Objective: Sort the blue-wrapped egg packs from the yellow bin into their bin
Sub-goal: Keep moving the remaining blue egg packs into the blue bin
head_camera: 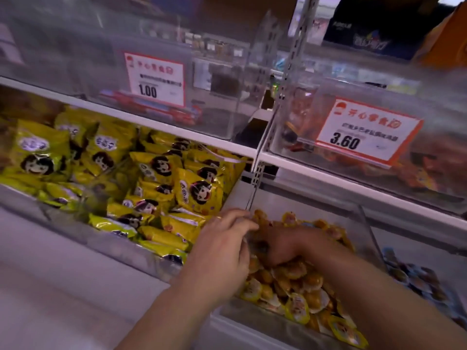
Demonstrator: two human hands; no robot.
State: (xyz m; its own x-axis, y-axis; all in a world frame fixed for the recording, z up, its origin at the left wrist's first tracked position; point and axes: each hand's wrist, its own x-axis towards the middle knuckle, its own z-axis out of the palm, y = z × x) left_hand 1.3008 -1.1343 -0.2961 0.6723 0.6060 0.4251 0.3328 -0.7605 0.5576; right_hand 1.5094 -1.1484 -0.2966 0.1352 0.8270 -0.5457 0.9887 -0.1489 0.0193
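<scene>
The clear bin (366, 223) at centre holds a heap of yellow-wrapped egg packs (298, 286). My right hand (285, 246) is pushed palm-down into that heap, with its fingertips buried among the packs, so what they hold is hidden. A small dark patch shows by its fingers; I cannot tell what it is. My left hand (225, 241) rests at the bin's left wall, fingers spread and curved over the rim, holding no pack. The blue-wrapped egg packs (414, 279) lie in the neighbouring bin at the right edge, partly behind my right forearm.
Left of the egg bin, a clear bin is full of yellow snack bags (161, 188) with a cartoon face. Above, a white shelf edge (177, 130) carries clear bins with price cards reading 1.00 (154, 78) and 3.60 (364, 132). A slotted metal upright (257, 173) stands behind the bins.
</scene>
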